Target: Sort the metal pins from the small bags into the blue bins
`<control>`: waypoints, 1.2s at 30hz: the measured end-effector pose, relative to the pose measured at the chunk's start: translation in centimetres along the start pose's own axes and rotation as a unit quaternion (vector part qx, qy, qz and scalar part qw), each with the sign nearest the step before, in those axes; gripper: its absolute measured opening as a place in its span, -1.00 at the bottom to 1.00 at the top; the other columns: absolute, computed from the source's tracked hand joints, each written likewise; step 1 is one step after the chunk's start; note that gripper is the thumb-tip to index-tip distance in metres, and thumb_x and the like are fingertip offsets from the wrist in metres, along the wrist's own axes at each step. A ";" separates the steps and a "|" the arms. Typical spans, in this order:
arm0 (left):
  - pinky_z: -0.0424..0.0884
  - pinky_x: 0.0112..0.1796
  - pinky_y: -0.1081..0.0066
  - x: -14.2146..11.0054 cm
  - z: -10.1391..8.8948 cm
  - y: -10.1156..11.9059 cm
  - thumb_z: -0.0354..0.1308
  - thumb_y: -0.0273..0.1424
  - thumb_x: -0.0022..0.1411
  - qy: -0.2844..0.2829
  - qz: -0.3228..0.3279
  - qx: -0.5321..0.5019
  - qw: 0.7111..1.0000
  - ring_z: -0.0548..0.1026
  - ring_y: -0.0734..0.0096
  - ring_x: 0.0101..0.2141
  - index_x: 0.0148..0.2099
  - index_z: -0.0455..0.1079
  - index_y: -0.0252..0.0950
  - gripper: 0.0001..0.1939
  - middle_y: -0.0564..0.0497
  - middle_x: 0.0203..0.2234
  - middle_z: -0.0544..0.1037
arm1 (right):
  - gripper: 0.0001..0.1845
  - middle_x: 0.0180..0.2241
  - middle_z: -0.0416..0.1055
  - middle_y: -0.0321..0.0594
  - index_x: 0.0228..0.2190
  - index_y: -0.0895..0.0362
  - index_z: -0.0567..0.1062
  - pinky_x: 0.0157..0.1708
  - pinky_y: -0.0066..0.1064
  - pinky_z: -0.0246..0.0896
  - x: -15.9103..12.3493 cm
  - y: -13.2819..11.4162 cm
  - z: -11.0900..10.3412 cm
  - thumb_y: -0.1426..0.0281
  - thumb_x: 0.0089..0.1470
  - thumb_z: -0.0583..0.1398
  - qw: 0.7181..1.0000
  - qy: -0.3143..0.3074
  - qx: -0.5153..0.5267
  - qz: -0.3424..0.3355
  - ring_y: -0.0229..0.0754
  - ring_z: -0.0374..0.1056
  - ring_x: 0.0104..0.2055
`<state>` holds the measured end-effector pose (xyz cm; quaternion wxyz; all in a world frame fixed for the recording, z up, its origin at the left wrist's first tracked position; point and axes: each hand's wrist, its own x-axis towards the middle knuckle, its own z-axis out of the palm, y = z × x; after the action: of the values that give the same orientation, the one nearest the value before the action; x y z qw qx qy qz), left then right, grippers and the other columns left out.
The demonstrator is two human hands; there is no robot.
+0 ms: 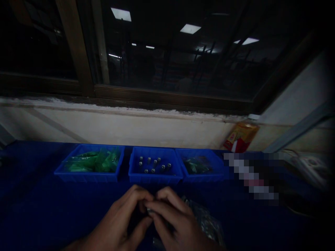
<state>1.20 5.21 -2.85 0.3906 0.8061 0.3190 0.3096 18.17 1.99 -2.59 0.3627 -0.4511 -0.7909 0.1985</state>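
Note:
My left hand (119,219) and my right hand (178,221) meet in front of the middle bin, fingertips pinched together. Between them a bit of a small shiny metal part (149,210) shows; my fingers cover most of it, so its shape cannot be made out. Beside and partly behind my right hand lies a clear plastic bag (210,223) with shiny pieces inside. The middle blue bin (155,177) holds several small round metal fittings (155,162), standing on end with their open tops up.
To the left, a blue bin (87,177) contains green plastic bags (94,161). Another blue bin (204,177) on the right has small bagged items. A yellow and red packet (242,137) leans at the wall under the window. A blue surface (65,202) spreads beneath everything.

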 end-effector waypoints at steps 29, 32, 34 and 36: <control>0.34 -0.35 0.48 -0.1 -0.8 -0.1 -0.01 -0.32 0.23 -0.041 -0.086 -0.111 0.989 0.38 0.44 -0.37 -0.16 0.26 -0.27 -0.83 0.04 -0.40 0.41 | -0.92 -0.54 0.33 -0.38 -0.39 0.11 0.34 -0.55 -0.54 0.15 -0.2 -0.1 0.0 0.50 -0.02 0.12 0.996 0.074 0.045 0.036 -0.39 0.25 -0.54; 0.34 -0.36 0.49 -0.2 -0.8 -0.1 -0.01 -0.34 0.23 -0.037 -0.078 -0.123 0.989 0.38 0.46 -0.38 -0.23 0.28 -0.29 -0.87 0.04 -0.42 0.41 | -0.97 -0.53 0.31 -0.35 -0.43 0.12 0.33 -0.52 -0.50 0.13 -0.3 -0.2 0.0 0.47 -0.01 0.11 0.997 0.053 0.029 0.040 -0.36 0.23 -0.51; 0.33 -0.39 0.51 -0.2 -0.8 0.0 0.00 -0.35 0.22 -0.030 -0.075 -0.128 0.988 0.38 0.48 -0.41 -0.26 0.29 -0.30 -0.88 0.05 -0.44 0.40 | -0.98 -0.50 0.30 -0.32 -0.44 0.13 0.33 -0.48 -0.47 0.13 -0.4 -0.4 0.0 0.47 -0.02 0.11 0.999 0.020 0.011 0.034 -0.34 0.23 -0.47; 0.32 -0.44 0.54 -0.4 -0.8 0.0 0.04 -0.36 0.20 -0.029 -0.067 -0.129 0.989 0.36 0.51 -0.46 -0.29 0.28 -0.30 -0.90 0.07 -0.48 0.39 | -0.97 -0.45 0.29 -0.28 -0.44 0.14 0.34 -0.44 -0.45 0.12 -0.5 -0.7 0.0 0.49 -0.04 0.12 0.999 -0.024 -0.006 0.020 -0.30 0.23 -0.41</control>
<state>0.37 5.24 -2.52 0.5199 0.7348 0.3180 0.2977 17.92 1.22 -2.37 0.3368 -0.4645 -0.7912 0.2118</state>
